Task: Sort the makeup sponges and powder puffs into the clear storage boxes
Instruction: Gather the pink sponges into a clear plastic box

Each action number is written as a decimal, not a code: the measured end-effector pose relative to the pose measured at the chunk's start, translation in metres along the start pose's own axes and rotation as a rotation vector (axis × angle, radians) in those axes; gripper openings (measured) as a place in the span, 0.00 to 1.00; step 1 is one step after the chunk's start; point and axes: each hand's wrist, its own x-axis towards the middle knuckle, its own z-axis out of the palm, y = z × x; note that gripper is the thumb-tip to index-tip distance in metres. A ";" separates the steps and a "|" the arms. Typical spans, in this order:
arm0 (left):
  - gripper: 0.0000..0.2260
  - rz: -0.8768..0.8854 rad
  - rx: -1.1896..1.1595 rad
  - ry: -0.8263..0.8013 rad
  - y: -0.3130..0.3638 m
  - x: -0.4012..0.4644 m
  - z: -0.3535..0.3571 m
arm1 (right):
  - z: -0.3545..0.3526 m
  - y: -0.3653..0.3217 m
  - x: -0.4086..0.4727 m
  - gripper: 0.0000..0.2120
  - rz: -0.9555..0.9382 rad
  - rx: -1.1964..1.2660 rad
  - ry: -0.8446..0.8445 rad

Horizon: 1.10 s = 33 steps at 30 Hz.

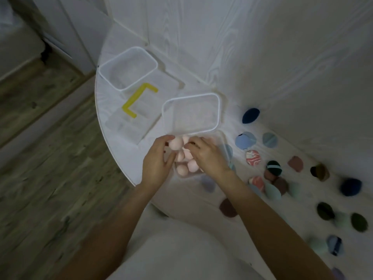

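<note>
Head view: the left hand and right hand, fingers curled, together hold a soft, round pink sponge over a small clear box of pink ones at 6 o'clock from the larger clear plastic box. Overfilled, squashy sponges could spring out and roll off the smooth white surface, whose edge is near.

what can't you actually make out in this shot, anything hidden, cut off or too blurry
Head view only:
- Small clear box of pale pink egg-shaped sponges: both hands cover most of it, so no count.
- Left hand and right hand: each one's grip on the top pink sponge is unclear.
- Loose coloured sponges and puffs on the right: motion blur smears shapes.
- Purple sponge: cut off by the bottom edge.
</note>
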 end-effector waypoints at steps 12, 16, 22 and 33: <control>0.14 0.088 0.111 -0.018 -0.007 0.000 0.009 | -0.017 -0.008 0.023 0.13 0.086 -0.274 -0.338; 0.15 0.029 0.044 -0.006 0.000 0.000 0.003 | -0.015 -0.020 0.026 0.09 0.216 -0.176 -0.191; 0.16 -0.013 0.031 -0.048 0.005 0.001 -0.001 | 0.001 -0.016 0.018 0.05 0.406 -0.083 -0.231; 0.19 0.007 0.037 -0.031 0.003 0.000 0.006 | -0.025 -0.028 0.017 0.21 0.433 0.530 -0.210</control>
